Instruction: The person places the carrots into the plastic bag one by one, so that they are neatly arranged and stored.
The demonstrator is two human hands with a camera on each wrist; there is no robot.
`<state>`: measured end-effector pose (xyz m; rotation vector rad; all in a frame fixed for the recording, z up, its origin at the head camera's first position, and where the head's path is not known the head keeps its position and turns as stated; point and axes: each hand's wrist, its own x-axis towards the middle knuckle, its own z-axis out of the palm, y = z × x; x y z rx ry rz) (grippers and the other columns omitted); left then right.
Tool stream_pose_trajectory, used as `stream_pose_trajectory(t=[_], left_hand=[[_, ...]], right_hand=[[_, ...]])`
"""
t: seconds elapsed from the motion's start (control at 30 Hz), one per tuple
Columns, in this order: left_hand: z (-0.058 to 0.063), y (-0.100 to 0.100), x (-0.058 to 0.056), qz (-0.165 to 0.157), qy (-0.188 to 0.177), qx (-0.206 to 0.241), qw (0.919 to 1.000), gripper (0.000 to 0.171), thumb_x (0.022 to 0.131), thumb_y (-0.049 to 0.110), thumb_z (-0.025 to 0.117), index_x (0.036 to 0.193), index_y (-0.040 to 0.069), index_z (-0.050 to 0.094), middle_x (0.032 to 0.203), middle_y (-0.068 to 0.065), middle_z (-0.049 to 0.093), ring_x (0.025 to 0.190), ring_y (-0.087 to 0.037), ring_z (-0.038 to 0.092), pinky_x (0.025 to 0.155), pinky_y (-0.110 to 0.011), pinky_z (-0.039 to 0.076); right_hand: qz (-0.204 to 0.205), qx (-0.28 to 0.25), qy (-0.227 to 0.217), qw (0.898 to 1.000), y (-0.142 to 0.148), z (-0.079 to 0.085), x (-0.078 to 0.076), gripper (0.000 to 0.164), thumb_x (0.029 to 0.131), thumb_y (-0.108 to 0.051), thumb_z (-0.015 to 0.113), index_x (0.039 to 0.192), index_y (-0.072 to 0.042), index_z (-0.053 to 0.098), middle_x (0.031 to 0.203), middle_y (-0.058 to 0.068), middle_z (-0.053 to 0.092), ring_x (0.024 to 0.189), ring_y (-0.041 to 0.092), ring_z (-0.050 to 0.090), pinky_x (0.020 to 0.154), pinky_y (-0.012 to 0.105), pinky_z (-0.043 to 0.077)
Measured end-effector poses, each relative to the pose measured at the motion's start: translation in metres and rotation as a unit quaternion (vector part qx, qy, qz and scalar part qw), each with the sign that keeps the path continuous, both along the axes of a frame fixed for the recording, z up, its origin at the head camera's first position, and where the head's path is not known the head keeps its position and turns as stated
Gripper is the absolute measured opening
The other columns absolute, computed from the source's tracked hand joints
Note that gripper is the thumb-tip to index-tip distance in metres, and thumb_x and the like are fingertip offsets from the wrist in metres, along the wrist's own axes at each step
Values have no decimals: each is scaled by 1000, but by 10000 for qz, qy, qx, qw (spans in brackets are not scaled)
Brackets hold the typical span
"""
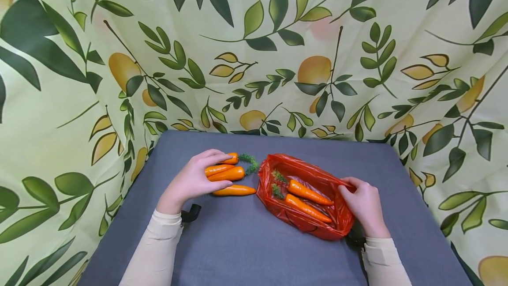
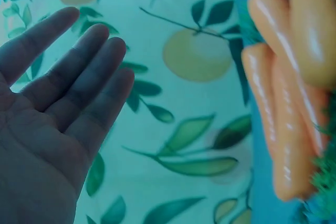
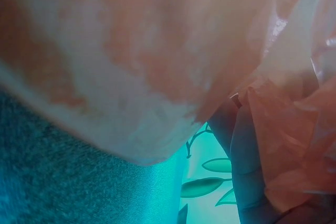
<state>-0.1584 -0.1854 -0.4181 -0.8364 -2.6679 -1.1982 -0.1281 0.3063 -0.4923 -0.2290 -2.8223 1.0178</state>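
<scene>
A red plastic bag (image 1: 274,206) lies with its mouth open on the table, and two orange carrots (image 1: 307,208) with green tops lie inside it. My right hand (image 1: 367,204) pinches the bag's right rim; in the right wrist view the bag film (image 3: 289,145) bunches at the fingers (image 3: 245,166). Left of the bag, several more carrots (image 1: 234,173) lie side by side. Over their left ends hovers my left hand (image 1: 194,178), its fingers spread and holding nothing. The left wrist view shows that palm with straight fingers (image 2: 89,77), apart from the carrots (image 2: 289,129).
The grey table (image 1: 222,250) carries the bag and carrots. A leaf-and-fruit patterned cloth (image 1: 278,74) hangs behind the table and along both sides. A dark strap-on camera (image 1: 192,213) sits at the left wrist.
</scene>
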Motion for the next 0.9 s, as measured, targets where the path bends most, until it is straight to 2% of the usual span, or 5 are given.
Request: stream_pose_trajectory(t=[0.17,0.37,0.53,0.7,0.9], left_hand=[[-12,-13,-1,264,-99,-96,9996,60,85,32,98,141,35,76,140,3,72,119,-15,68,101,-47,60],[-22,-19,-4,229,-112,-263,9993,62,85,34,98,144,30,76,140,-7,74,125,-32,70,105,-59,58],[-29,-21,-6,289,-186,-463,9983,64,86,35,97,146,24,75,140,-2,74,131,-27,68,109,-54,58],[-37,-23,-5,380,-245,-472,9979,61,86,29,97,143,21,77,141,-1,74,131,-28,68,109,-56,58],[-49,-20,-5,254,-321,-427,9983,60,85,27,98,140,14,79,141,-1,75,130,-27,68,110,-55,56]], right_hand=[[7,-11,25,10000,1,0,-1,30,105,-23,69,125,-3,80,112,24,80,71,22,68,58,25,59],[23,-6,67,10000,1,0,-3,30,105,-23,69,124,-3,80,111,23,81,71,22,68,58,25,59],[35,-39,39,10000,0,0,-4,31,105,-23,70,125,-2,80,113,24,80,71,22,68,59,25,59],[35,-17,40,10000,-1,-1,-3,31,105,-23,70,125,-2,80,112,24,81,71,21,68,58,25,59],[41,14,85,10000,1,-3,1,30,105,-22,69,124,-3,80,109,22,81,71,21,68,58,25,58]])
